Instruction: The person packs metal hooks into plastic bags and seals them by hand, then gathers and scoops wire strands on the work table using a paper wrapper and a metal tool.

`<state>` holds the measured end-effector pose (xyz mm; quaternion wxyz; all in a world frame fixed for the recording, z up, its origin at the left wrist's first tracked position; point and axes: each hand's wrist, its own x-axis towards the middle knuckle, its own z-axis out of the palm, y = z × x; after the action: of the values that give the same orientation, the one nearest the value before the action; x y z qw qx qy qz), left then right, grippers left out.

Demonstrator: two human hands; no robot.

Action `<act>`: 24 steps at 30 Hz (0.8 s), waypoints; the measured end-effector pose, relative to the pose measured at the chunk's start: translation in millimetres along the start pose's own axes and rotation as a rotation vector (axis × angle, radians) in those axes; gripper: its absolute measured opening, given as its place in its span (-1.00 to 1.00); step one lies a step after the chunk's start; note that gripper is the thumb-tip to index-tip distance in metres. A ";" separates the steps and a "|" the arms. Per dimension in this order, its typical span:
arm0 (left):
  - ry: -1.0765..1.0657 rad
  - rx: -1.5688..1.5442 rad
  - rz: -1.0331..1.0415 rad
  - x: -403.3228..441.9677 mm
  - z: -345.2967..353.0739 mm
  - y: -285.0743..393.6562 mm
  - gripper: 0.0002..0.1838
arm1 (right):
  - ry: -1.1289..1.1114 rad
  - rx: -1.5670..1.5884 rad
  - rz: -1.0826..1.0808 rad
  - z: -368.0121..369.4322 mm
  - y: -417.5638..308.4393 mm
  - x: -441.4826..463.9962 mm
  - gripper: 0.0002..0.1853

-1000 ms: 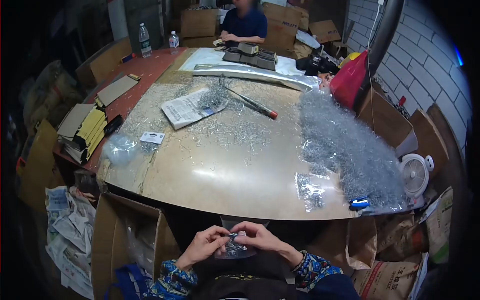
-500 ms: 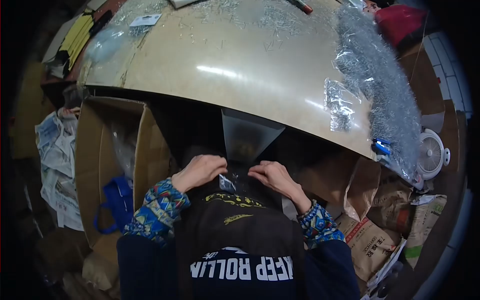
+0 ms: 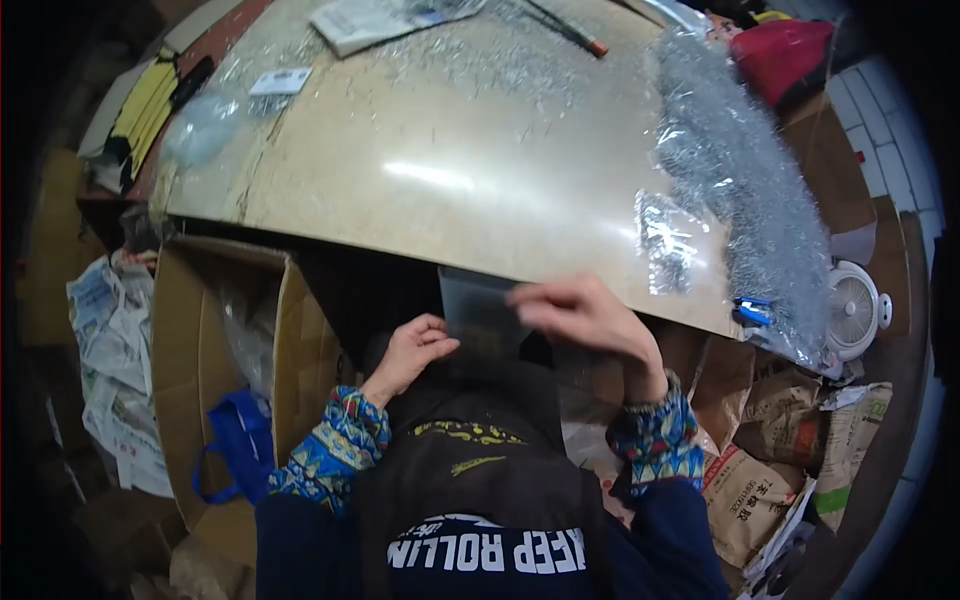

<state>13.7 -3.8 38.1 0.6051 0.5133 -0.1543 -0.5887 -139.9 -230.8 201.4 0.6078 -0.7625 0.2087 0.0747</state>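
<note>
My left hand (image 3: pixel 412 352) is over my lap, thumb and fingertips brought close together; whether something thin is between them I cannot make out. Higher and to the right, my right hand (image 3: pixel 575 305) is blurred by motion near the table's front edge, its fingers pointing left. A greyish translucent panel (image 3: pixel 478 310) hangs below the edge, between and behind the hands. On the table (image 3: pixel 400 210), a small clear bag of metal pieces (image 3: pixel 675 245) lies at the right, beside a large heap of similar bags (image 3: pixel 745 170).
Loose metal pins (image 3: pixel 500 60) and a folded paper (image 3: pixel 375 22) are at the back. A blue stapler-like object (image 3: pixel 752 311) and white fan (image 3: pixel 855 310) stand right. An open carton (image 3: pixel 175 350) with a blue bag (image 3: pixel 240 435) is left; brown sacks (image 3: pixel 745 505) are lower right.
The view has tilted down from the far table. The small bag of pieces earlier between my hands is no longer visible there. My right hand has risen toward the table edge, apart from my left.
</note>
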 end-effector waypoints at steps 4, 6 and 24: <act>0.003 0.042 -0.011 -1.0 -1.3 1.0 -0.77 | 0.554 -0.827 -0.497 -50.8 -11.8 130.9 -0.69; 0.005 0.025 0.001 -1.1 -0.5 -0.3 -0.78 | 0.822 -1.037 -0.545 -77.0 -0.6 196.7 -0.60; -0.148 -0.475 -0.180 0.7 -1.4 -16.2 -0.69 | 0.563 -0.678 -0.549 -24.8 14.5 124.1 -0.49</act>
<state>6.0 -0.3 24.2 0.6410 0.3241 -0.0095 -0.6957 -37.5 -285.3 149.0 0.2440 -0.9339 0.1204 -0.2319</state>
